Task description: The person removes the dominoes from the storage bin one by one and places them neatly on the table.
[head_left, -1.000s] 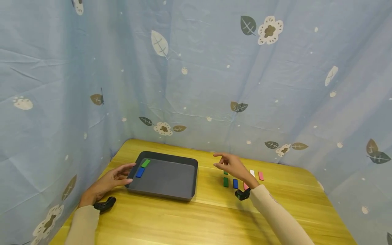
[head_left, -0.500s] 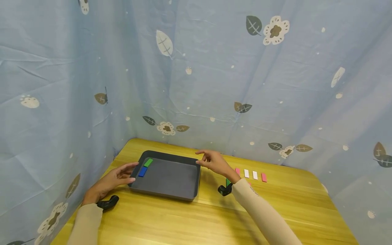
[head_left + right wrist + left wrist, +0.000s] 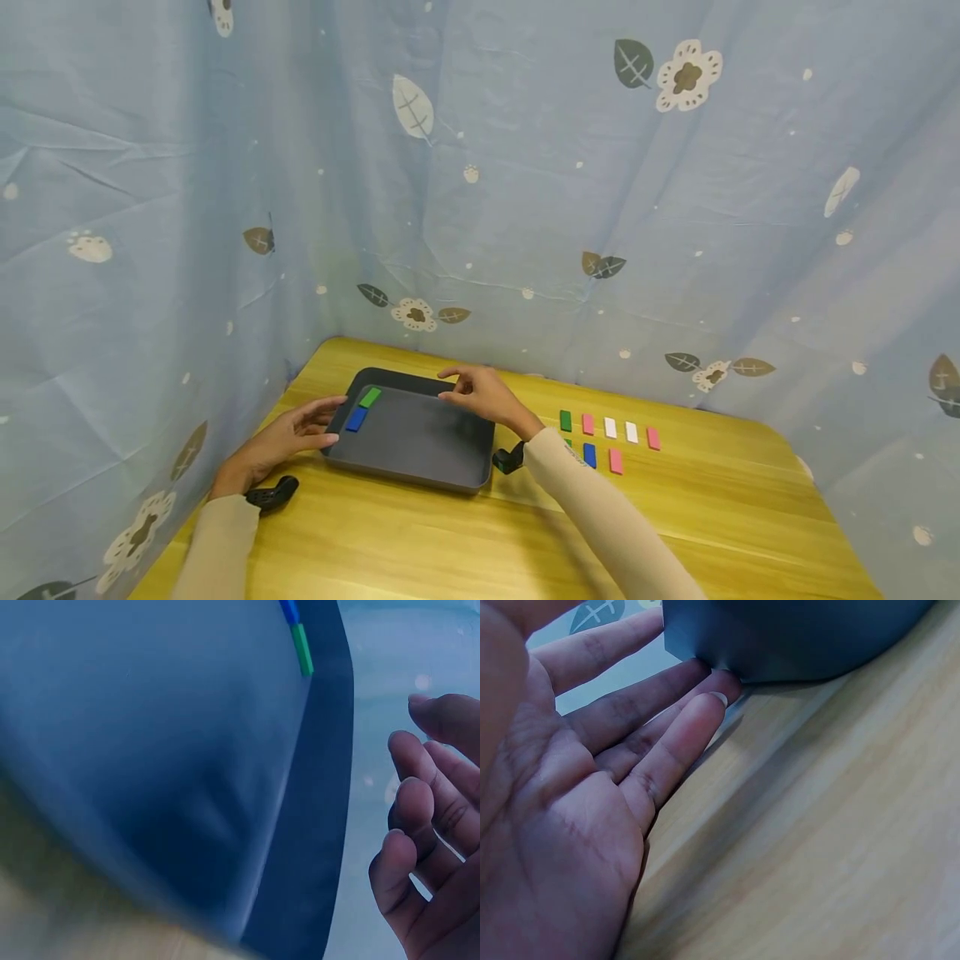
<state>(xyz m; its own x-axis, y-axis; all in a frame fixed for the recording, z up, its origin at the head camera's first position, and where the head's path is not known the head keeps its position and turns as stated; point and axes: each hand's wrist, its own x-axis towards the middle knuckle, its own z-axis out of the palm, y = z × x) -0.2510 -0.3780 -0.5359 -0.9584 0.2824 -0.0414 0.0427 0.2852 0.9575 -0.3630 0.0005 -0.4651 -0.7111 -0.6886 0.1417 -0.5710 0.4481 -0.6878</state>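
Note:
In the head view a dark grey tray (image 3: 420, 433) lies on the wooden table. A green tile (image 3: 370, 397) and a blue tile (image 3: 357, 418) lie end to end along its left side. My left hand (image 3: 288, 437) is at the tray's left edge, fingers spread; the left wrist view shows fingertips (image 3: 714, 705) against or close to its outer corner. My right hand (image 3: 487, 396) is above the tray's back right part, index finger stretched out. No tile shows between its bent fingers (image 3: 409, 802) and thumb in the right wrist view.
Right of the tray, two rows of small tiles lie on the table: dark green (image 3: 566, 420), pink (image 3: 588, 424), white (image 3: 610, 428) and blue (image 3: 589, 455) among them. A blue patterned curtain (image 3: 525, 208) hangs behind the table and along its sides.
My right hand has moved left from above the tiles to above the tray, uncovering the tile rows. My left hand has stayed at the tray's edge. The head view has shifted slightly.

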